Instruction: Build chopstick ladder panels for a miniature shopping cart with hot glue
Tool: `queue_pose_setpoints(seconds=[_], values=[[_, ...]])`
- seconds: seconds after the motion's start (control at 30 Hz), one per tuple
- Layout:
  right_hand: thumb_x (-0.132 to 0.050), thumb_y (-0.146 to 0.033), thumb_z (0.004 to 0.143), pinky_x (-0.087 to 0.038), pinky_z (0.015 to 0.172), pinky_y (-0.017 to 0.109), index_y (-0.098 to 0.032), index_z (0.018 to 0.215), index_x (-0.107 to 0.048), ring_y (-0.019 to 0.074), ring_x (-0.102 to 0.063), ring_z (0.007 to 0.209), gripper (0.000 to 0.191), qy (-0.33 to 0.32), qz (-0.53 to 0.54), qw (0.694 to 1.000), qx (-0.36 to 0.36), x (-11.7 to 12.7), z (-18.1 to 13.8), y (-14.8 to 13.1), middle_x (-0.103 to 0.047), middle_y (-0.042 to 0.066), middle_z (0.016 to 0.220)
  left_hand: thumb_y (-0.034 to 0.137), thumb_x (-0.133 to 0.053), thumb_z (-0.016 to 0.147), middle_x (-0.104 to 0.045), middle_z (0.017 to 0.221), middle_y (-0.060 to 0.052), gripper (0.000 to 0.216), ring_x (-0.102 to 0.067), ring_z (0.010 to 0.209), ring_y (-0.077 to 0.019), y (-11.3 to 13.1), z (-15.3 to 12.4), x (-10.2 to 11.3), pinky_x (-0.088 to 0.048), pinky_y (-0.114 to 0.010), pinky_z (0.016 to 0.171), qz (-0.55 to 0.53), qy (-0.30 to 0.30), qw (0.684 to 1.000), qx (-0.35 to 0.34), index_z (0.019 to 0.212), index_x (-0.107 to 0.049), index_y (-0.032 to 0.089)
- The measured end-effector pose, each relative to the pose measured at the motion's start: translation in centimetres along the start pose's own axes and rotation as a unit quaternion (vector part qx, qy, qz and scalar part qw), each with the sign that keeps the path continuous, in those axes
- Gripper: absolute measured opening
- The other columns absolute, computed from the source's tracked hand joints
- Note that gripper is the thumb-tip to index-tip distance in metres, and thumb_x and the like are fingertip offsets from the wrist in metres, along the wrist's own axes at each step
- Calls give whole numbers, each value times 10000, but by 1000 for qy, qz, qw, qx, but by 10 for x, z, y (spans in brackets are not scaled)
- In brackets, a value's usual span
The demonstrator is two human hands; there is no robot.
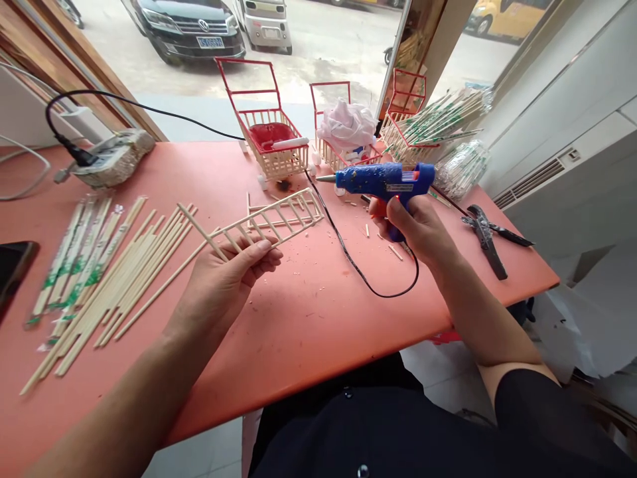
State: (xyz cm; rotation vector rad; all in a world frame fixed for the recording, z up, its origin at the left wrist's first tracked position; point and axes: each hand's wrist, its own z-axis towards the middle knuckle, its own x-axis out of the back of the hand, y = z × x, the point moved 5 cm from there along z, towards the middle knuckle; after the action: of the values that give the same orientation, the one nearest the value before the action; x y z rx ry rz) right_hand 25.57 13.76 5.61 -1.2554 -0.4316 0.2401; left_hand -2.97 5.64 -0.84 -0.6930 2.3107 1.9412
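From the head camera, the left hand [226, 279] holds a wooden frame [271, 219] shaped like a small ladder, just above the pink table [298, 332]; thumb and pressed-together fingers pinch its near rail, which seems to keep the rungs free and facing up. The right hand [421, 232] is closed around the handle of a blue glue gun [383, 180]; the nozzle points left toward the frame's far end but is apart from it. One finger lies near the trigger, and I cannot tell if it presses. The black cord [358, 265] loops across the table; loose chopsticks [114, 272] lie at the left, within reach; small carts [271, 143] stand behind; cutters [485, 236] lie at the right.
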Motion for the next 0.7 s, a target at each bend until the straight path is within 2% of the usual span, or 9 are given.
queue_pose_setpoints(seconds=[0.17, 0.43, 0.7], values=[[-774, -881, 957, -418, 562, 273, -175, 946, -767, 119, -542, 661, 707, 3, -2, 1000, -13, -7, -1, 20, -680, 45, 836, 319, -1049, 678, -774, 742, -26, 279, -732, 717, -141, 1, -2, 0, -589, -227, 669, 8, -10, 1000, 3, 840, -873, 176], [-748, -869, 988, -400, 549, 283, -171, 916, -756, 108, -513, 595, 702, -8, -6, 1000, -26, -6, -4, 25, -662, 25, 754, 257, -1014, 724, -781, 758, -12, 182, -734, 729, -142, -2, -5, 1, -594, -213, 672, 27, -9, 1000, 13, 796, -852, 217], [-792, -860, 960, -395, 540, 275, -171, 908, -726, 95, -498, 595, 695, -12, 16, 999, -37, -9, -5, 25, -703, 42, 813, 269, -1033, 705, -786, 768, -23, 218, -741, 721, -152, -1, -6, 1, -590, -220, 645, 22, -17, 1000, 8, 724, -821, 223]])
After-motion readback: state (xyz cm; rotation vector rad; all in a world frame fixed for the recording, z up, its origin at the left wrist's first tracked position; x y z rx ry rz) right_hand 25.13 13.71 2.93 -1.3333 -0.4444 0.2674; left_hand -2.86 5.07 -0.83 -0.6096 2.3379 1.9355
